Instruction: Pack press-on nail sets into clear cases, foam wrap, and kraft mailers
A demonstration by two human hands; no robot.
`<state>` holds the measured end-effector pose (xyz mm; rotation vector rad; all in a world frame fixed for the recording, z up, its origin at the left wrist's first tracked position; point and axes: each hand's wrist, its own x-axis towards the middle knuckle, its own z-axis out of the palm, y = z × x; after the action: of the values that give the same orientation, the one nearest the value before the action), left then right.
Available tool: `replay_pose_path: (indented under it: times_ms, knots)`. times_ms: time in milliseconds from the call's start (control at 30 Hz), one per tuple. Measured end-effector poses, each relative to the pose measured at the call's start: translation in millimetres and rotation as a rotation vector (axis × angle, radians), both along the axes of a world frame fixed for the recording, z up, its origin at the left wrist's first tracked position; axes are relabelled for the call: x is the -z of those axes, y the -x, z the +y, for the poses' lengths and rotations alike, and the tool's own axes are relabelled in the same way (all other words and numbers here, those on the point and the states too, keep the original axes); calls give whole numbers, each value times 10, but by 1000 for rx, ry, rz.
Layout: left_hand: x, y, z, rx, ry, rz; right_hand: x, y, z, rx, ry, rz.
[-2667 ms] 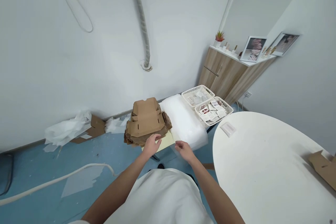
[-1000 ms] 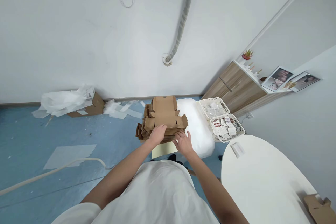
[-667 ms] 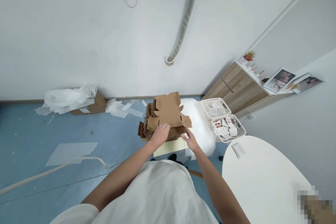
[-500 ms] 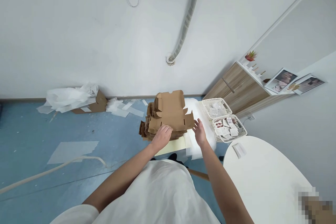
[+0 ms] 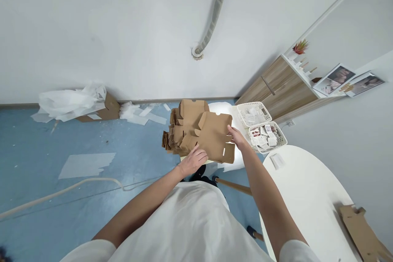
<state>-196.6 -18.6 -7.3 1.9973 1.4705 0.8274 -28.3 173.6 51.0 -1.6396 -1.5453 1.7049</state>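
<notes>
Head — left hand (image 5: 193, 160), right hand (image 5: 238, 136) hold unfolded carton (image 5: 215, 133).

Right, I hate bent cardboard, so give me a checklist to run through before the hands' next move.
1. Right hand holding the cardboard blank by its right side: ok.
2. Left hand gripping it too: cannot tell; it lies at the near-left edge.
3. Blank opened out: ok.
4. Stack squared up: not ok; its edges are ragged.
5. White table free of things: not ok; a white packet and a brown cardboard piece are on it.
</notes>
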Motion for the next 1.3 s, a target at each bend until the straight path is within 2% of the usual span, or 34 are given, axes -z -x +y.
replay_pose_path:
  times_ms: [67, 167, 300, 433, 567, 633, 733, 833, 900, 1000, 1133, 1300]
  knots:
    - [10, -27, -5, 20, 53, -54, 48, -74, 5, 108, -52, -24]
    - [55, -77, -5, -11, 36, -66, 119, -215, -56, 189, -100, -12]
    - [134, -192, 14, -146, 11, 48, 135, -435, -219, 230, -109, 70]
    - [192, -397, 68, -317, -6, 110, 59, -738, -399, 362, -147, 189]
    - [195, -666, 189, -527, 9, 13, -28, -1175, -617, 540, -160, 261]
    - [171, -825, 266, -556, 24, -106, -52, -1438, -757, 642, -148, 290]
    - [120, -1116, 356, -493, 111, -371, -53, -1864, -1011, 759, -129, 333]
    - [74, -1471, 372, -339, 378, -688, -9, -2286, -1314, 868, -128, 377]
    - [51, -1729, 345, -217, 563, -822, 40, -2548, -1536, 952, -121, 411]
    - [15, -2126, 284, -127, 713, -888, 122, -2928, -1876, 1062, -125, 436]
    - [-52, -2641, 227, -53, 787, -892, 222, -3463, -2292, 1163, -162, 429]
    - [-79, -3187, 183, -142, 961, -845, 331, -4066, -2682, 1215, -189, 413]
